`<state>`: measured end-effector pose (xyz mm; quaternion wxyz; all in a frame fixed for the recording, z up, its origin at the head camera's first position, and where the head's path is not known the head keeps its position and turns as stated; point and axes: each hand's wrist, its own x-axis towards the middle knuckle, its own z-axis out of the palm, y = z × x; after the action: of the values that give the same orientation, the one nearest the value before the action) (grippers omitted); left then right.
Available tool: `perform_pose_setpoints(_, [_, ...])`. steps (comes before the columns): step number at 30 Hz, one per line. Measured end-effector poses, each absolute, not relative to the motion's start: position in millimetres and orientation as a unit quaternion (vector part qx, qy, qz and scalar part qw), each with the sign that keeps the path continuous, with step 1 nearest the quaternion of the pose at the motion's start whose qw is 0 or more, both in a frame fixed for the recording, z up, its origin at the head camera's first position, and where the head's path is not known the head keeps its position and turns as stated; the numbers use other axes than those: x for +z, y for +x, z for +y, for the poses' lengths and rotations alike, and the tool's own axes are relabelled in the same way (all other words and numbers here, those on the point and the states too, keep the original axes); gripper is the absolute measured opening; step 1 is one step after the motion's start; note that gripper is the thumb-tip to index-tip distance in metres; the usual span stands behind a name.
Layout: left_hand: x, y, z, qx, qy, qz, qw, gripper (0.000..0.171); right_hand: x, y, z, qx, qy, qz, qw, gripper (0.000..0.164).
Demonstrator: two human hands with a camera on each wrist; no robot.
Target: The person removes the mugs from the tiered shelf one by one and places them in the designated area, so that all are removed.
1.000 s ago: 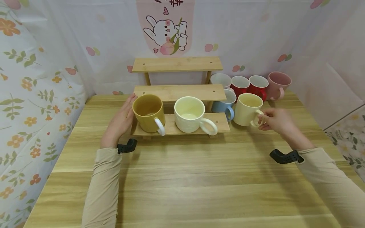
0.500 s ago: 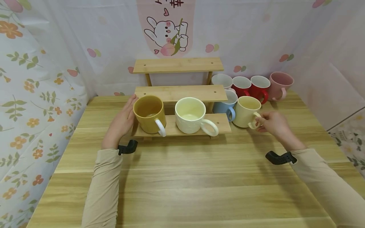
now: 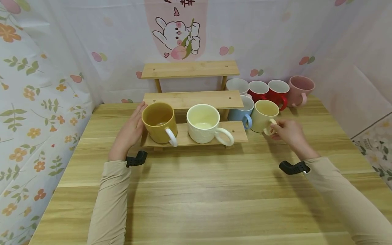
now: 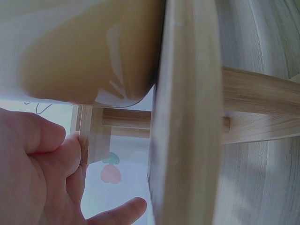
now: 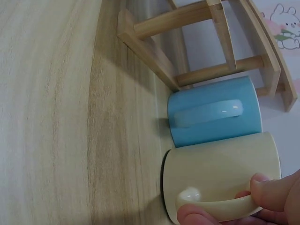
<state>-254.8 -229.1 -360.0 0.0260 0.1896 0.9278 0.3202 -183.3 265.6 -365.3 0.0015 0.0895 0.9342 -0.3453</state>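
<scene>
— So, going by the head view, how far along?

— Probably not far; see just the mustard mug and the cream ring-handled mug set on the lowest board of the bamboo rack; count six more off to its right, presumably left to place: the pale yellow mug, the sky-blue mug, the whitish mug, two red mugs and the pink mug.

— And relative to the hands?

— Find the pale yellow mug just left of the right hand, in its grasp; find the left hand well apart from that, at the rack's left end, beside the mustard mug.

— Now the left wrist view?

— Notice loosely extended fingers touching the end of the middle board; seem laid against it rather than wrapped round; cannot tell how firmly.

— Lastly, the right wrist view?

— See thumb and fingers pinching the handle; note the pale yellow mug right beside the sky-blue mug, with its base close to the tabletop; resting or slightly lifted, cannot tell.
</scene>
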Motion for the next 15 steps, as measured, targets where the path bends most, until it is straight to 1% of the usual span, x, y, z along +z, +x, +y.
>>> perform_pose_setpoints(7, [-356.6, -252.1, -229.1, 0.318, 0.188, 0.929, 0.027, 0.054, -367.7, -182.2, 263.6, -0.342, 0.091, 0.935, -0.021, 0.028])
perform_pose_setpoints(15, [-357.7, -252.2, -228.5, 0.319, 0.19, 0.928, 0.028, 0.053, -368.6, -181.2, 262.7, -0.361, 0.102, 0.927, -0.014, 0.029])
